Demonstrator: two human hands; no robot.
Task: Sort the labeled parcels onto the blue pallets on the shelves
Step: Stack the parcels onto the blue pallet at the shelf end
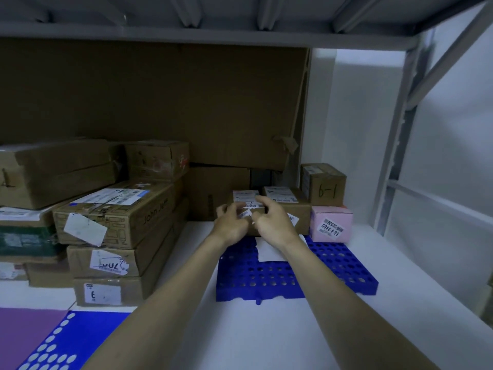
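Both forearms reach in from the near edge, and my left hand (230, 222) and right hand (270, 218) curl their fingers around the small labeled parcel (246, 201) at the back of the blue pallet (266, 273). It looks light and stiff; I'd grip its two side faces. A neighbouring box (286, 206) presses close on the right, a carton stack (117, 222) stands left; open room lies toward me.

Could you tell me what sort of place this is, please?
Probably a parcel storeroom or warehouse: a metal shelving bay holds stacked cardboard boxes with shipping labels, and a blue perforated pallet carries small labeled parcels.
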